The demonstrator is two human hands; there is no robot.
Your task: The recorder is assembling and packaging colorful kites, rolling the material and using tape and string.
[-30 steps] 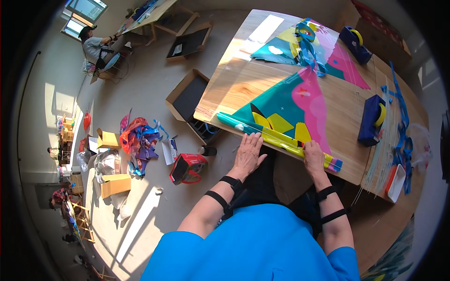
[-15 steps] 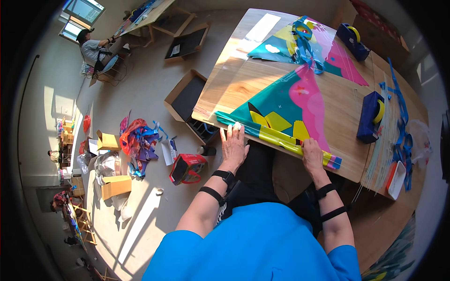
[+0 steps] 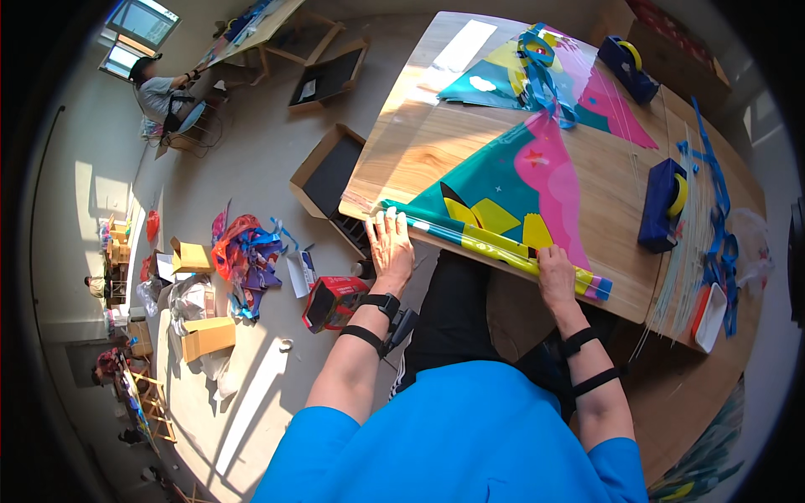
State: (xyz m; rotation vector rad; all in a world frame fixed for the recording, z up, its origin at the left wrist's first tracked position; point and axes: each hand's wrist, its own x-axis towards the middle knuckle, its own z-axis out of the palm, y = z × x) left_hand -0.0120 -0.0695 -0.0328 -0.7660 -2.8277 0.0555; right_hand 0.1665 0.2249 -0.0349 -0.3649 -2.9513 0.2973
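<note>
A teal, pink and yellow printed film sheet, triangular like a kite, lies on the wooden table in front of me. Its near edge forms a narrow rolled or folded band along the table's front edge. My left hand rests at the left end of this band, fingers stretched out and fingertips touching it. Toward the band's right end, my right hand is closed, its fingers curled on the sheet's edge; the fingertips are partly hidden.
Further back lie another printed sheet and blue ribbon. Tape dispensers stand on the right, beside thin white rods and a white tray. Open cardboard boxes sit on the floor; a person sits far left.
My left hand has slid left along the band toward its end, fingers still extended. My right hand stays in nearly the same place on the edge. The view has shifted slightly.
</note>
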